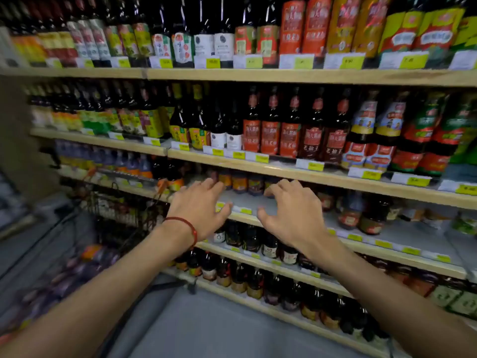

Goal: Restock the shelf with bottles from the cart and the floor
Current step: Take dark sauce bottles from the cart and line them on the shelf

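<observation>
Hovering over the shelf (246, 200), left hand (198, 213) and right hand (291, 215) spread, holding nothing; small bottles (240, 181) stand at its back.

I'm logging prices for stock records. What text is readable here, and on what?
"8.90", faintly: yellow price tag on the top shelf.
"老抽王", probably: dark bottles on the second shelf.
Everything else: too blurred to read.
</observation>
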The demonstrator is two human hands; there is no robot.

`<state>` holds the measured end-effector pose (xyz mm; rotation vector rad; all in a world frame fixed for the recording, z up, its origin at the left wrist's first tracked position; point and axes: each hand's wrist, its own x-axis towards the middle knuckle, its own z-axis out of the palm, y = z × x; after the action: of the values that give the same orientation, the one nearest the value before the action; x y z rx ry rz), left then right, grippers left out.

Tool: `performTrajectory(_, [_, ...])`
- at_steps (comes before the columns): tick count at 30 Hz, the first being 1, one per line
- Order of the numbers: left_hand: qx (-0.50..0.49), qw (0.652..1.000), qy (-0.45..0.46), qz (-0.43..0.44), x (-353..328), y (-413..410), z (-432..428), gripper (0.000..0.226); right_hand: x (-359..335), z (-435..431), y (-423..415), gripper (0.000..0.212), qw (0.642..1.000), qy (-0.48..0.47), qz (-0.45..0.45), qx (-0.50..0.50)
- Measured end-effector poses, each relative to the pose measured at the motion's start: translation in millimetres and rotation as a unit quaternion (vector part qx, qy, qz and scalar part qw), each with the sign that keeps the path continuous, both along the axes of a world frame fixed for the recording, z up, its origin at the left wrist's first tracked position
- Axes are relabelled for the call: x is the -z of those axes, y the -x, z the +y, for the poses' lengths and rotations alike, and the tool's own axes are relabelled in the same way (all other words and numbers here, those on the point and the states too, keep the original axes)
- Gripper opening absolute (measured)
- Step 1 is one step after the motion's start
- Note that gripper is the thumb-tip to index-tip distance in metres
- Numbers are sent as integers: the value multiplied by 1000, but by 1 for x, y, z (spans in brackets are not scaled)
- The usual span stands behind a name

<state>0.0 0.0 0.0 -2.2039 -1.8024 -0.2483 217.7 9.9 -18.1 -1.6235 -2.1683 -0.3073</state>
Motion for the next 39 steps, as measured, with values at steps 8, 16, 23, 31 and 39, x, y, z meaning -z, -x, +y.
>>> performTrajectory(8, [-91, 994, 30, 42, 61, 102, -46, 46, 55, 3, 117, 43, 992, 50, 37, -109])
performTrajectory(16, [-176, 982, 66, 7, 112, 228, -75, 45, 91, 6, 254, 45, 977, 70, -14, -202])
performTrajectory(23, [-246, 962, 114, -26, 147, 340, -96, 42, 122, 25, 378, 37, 958, 109, -10, -264])
performTrajectory(31, [-317, 938, 125, -62, 179, 435, -78, 38, 158, 69, 494, 32, 933, 146, -10, -329])
performTrajectory(39, [-410, 896, 134, -104, 221, 521, -20, 42, 205, 152, 607, 28, 886, 201, -13, -417])
